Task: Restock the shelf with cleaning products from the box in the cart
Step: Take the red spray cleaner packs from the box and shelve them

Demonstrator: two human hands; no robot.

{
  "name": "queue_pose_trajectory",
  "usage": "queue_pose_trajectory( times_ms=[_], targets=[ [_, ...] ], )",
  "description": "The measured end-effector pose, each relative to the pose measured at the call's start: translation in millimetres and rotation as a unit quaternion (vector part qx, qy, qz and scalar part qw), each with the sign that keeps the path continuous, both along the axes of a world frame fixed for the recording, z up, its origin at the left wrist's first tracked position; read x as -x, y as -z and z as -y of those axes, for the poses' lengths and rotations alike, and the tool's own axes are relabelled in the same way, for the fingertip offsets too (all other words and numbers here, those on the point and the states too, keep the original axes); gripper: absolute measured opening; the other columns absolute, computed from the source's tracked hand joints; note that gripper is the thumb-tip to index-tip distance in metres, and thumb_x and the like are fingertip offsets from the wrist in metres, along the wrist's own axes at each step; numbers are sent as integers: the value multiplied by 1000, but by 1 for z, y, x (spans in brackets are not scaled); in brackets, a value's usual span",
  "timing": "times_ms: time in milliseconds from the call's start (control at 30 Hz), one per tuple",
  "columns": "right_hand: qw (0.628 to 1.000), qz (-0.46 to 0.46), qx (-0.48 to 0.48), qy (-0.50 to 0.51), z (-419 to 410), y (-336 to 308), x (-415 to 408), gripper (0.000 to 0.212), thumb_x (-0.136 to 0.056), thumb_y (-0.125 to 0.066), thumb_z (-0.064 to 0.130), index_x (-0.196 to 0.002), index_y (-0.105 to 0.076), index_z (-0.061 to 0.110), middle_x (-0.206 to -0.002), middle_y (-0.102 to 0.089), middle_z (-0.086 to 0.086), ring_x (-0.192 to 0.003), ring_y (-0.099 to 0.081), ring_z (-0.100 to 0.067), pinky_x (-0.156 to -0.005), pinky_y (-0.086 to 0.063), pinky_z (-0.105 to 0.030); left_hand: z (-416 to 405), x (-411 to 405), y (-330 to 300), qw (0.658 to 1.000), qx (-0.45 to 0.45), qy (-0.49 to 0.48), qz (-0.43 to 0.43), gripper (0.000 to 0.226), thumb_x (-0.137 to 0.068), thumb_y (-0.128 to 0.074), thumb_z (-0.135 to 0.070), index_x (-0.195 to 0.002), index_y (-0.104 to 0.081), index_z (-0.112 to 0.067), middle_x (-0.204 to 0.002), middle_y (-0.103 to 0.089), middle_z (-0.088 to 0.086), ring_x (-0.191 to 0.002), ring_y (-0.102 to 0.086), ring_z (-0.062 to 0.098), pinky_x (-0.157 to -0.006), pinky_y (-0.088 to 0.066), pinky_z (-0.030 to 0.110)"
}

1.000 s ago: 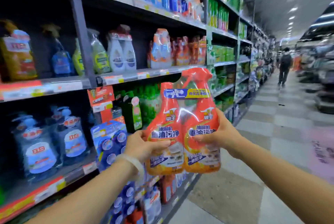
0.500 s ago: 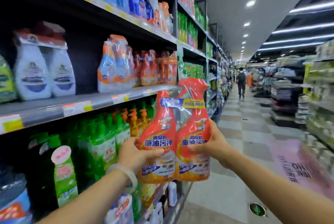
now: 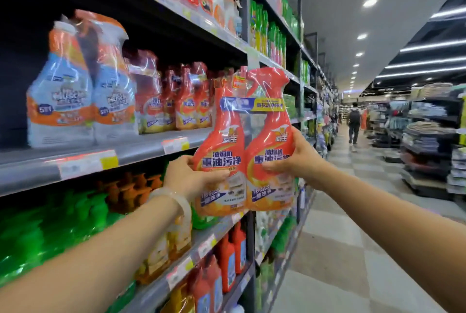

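Note:
A shrink-wrapped twin pack of orange spray bottles (image 3: pixel 244 146) is held upright in front of the shelving. My left hand (image 3: pixel 187 176) grips its left side, thumb across the front label. My right hand (image 3: pixel 300 158) grips its right side. The pack is level with the grey shelf (image 3: pixel 141 151) that carries more orange twin packs (image 3: pixel 186 103) of the same kind and, further left, white-and-orange twin packs (image 3: pixel 80 95). The pack is close to that shelf's right end. The box and the cart are out of view.
Shelves above and below hold blue, green and orange cleaning bottles (image 3: pixel 267 32). The tiled aisle (image 3: pixel 353 211) runs ahead on the right. A person (image 3: pixel 354 123) walks far down it. Stacked goods (image 3: pixel 428 141) line the aisle's right side.
Both hands have lifted the twin pack higher and nearer to the grey shelf. My view has moved forward along the shelving and tilted upward.

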State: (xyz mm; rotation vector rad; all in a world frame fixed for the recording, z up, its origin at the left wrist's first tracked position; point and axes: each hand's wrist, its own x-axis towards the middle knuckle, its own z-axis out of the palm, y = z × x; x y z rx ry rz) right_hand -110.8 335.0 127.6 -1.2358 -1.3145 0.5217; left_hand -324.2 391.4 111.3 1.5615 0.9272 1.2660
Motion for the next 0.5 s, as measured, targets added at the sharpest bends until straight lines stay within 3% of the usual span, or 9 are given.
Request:
queue_pose_trajectory(
  times_ms=[67, 133, 233, 300, 400, 500],
  targets=[
    [1000, 11, -8, -17, -41, -21, -22, 82, -63, -82, -3, -125, -37, 25, -104, -63, -1, -92, -66, -15, -66, -58, -25, -35, -21, -15, 1000, -5, -8, 11, 43, -61, -87, -6, -96, -62, -6, -82, -70, 4, -69, -69, 17, -64, -60, 31],
    [999, 28, -22, -27, -82, -41, -41, 84, -61, -83, -1, -127, -37, 22, -105, -64, -2, -95, -66, -18, -74, -58, -33, -67, -38, -32, 999, -20, -29, 28, 38, -61, -86, -7, -89, -61, -9, -82, -70, 4, -70, -69, 18, -66, -60, 32],
    [997, 27, -65, -35, -140, -70, -57, 86, -59, -84, -1, -128, -34, 14, -108, -62, -4, -94, -65, -17, -79, -56, -35, -111, -55, -60, 995, -64, -74, 21, 45, -61, -87, -10, -97, -60, -9, -89, -70, 3, -77, -69, 16, -65, -59, 30],
    [994, 23, -95, -48, -176, -87, -65, 76, -61, -83, -1, -119, -36, 14, -101, -62, 0, -88, -64, -11, -77, -56, -30, -140, -62, -80, 991, -97, -94, 12, 51, -62, -86, -9, -106, -59, -4, -92, -70, 5, -78, -70, 16, -63, -60, 27],
    [985, 33, -154, -73, -226, -112, -73, 61, -64, -80, -4, -102, -39, 21, -96, -60, 2, -85, -65, -10, -76, -58, -29, -175, -70, -107, 981, -151, -119, 0, 45, -66, -83, -7, -104, -61, -1, -84, -69, 3, -63, -68, 6, -52, -56, 17],
    [978, 32, -187, -90, -277, -127, -78, 70, -64, -81, -5, -113, -35, 15, -108, -60, -7, -99, -66, -22, -80, -58, -38, -213, -73, -124, 968, -194, -160, -23, 36, -64, -86, -14, -92, -64, -9, -83, -70, 0, -71, -69, 8, -66, -60, 26]
  ],
)
